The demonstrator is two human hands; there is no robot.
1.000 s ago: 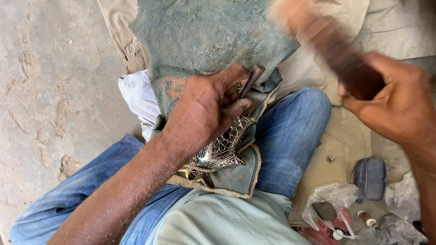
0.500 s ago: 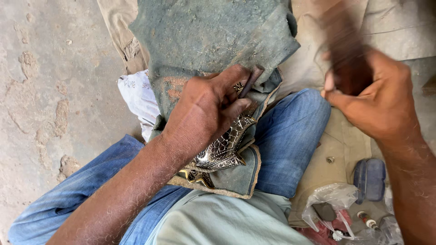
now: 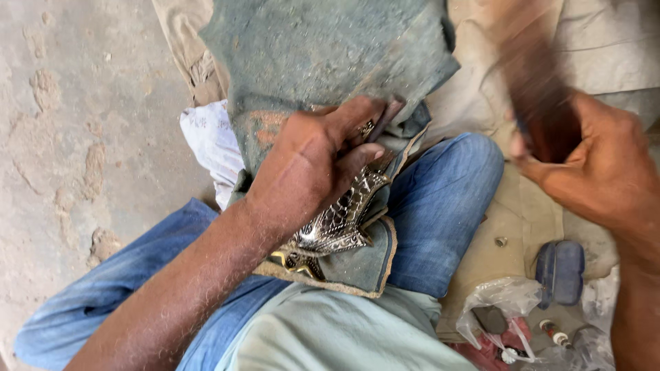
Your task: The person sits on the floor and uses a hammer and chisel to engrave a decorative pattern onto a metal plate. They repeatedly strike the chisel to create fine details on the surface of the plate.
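Below, embossed silvery metal piece [image 3: 337, 223]

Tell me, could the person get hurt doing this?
Maybe. The right hand swings a blurred wooden mallet while the left hand pinches a thin metal punch on the patterned silver piece. A missed blow could land on those fingers. The piece rests on cloth over the lap, so it might slip and spoil the pattern.

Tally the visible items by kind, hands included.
Hands: 2 (left hand, right hand)
Punch tool: 1
Blurred mallet: 1
Embossed metal piece: 1
Blue case: 1
Plastic bag: 1
Total: 7
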